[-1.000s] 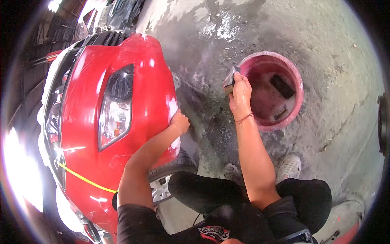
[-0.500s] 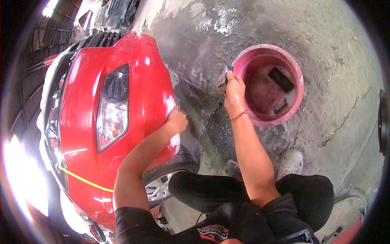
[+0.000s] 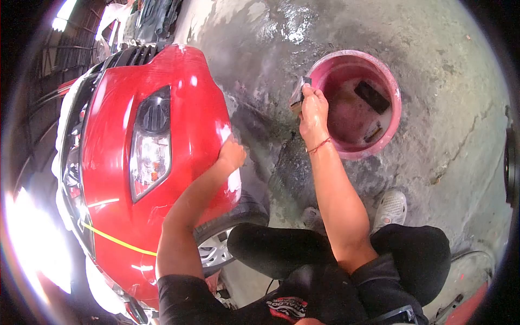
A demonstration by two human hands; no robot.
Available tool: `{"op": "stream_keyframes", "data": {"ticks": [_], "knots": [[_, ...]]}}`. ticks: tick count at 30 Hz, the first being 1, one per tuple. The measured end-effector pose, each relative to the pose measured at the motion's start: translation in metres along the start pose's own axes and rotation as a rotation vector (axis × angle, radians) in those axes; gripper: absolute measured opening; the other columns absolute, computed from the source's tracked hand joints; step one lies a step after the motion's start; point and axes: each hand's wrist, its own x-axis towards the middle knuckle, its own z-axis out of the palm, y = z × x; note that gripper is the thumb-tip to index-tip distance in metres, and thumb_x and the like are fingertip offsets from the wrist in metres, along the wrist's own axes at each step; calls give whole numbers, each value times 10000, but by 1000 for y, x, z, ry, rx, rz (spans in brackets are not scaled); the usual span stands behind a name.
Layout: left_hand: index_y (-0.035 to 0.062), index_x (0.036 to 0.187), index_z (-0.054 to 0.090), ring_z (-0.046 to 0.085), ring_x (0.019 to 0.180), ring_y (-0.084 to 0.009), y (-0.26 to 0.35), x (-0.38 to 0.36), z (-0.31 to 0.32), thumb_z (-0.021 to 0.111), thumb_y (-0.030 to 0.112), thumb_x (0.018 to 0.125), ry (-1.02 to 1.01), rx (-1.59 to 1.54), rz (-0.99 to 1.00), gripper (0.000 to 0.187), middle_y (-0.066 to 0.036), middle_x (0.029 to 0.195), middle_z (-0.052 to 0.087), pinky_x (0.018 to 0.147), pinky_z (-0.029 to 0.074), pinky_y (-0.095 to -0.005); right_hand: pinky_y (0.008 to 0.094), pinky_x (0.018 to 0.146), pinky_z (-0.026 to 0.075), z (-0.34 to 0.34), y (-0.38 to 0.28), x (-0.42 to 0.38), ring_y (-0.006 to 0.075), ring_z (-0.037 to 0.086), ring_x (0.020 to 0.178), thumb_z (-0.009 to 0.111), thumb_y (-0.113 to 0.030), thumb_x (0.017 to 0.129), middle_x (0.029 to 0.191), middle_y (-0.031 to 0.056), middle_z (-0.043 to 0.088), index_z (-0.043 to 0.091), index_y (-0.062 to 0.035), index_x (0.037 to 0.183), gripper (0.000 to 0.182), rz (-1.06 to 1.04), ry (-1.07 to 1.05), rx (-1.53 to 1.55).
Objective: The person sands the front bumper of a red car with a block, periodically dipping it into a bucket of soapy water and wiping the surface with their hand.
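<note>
My right grip [image 3: 314, 112] pinches a dark oblong block [image 3: 297, 97] beside the round pink tub's [image 3: 396, 103] left rim; my left grip [image 3: 233, 154], at the glossy red bumper [image 3: 203, 124], I can't tell.

A stained grey floor [image 3: 444, 135] is shown beneath the grip [image 3: 314, 111], with a glossy patch [image 3: 295, 30] beyond; far to the grip's left, dark framework [image 3: 65, 54] and strong white light [image 3: 38, 238] are seen.
</note>
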Motion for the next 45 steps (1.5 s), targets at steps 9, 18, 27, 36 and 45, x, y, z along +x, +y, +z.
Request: {"op": "stream_keyframes", "data": {"ticks": [9,18,27,36,45], "knots": [[205,1025,787,610,1198,-287,46,-28,28,493,304,956,80,69,116,317,-33,1062,751,1194,148,-543,355,787,506,3,8,-9,208,612,943,581,-289,976,1072,115,654,601,9,1196,371,147,-68,-99],[162,975,797,525,1283,-279,94,-62,85,497,318,913,136,-26,175,343,-106,1130,724,1228,76,-516,377,811,541,2,57,-10,263,635,1073,565,-291,972,1232,189,643,560,-2,1313,447,292,-41,-185],[5,1180,662,486,1278,-369,101,-108,42,677,267,810,347,-430,35,453,-188,1233,621,1184,211,-576,402,974,464,-14,150,-54,335,625,1137,582,-314,937,1195,211,661,564,-33,1317,473,410,-218,-567],[161,1401,532,348,1416,-392,143,-167,93,708,360,865,730,-468,-1033,598,-191,1464,459,1155,146,-643,309,717,564,-36,188,-105,151,663,908,684,-135,890,1081,114,692,569,-33,1322,458,651,-386,-554],[92,1484,442,150,1496,-437,134,-154,146,530,573,934,842,-185,-1304,736,-244,1591,254,1159,5,-663,298,650,512,34,206,-96,113,626,773,634,-240,956,909,47,700,684,28,1075,298,273,-338,-552]]}}
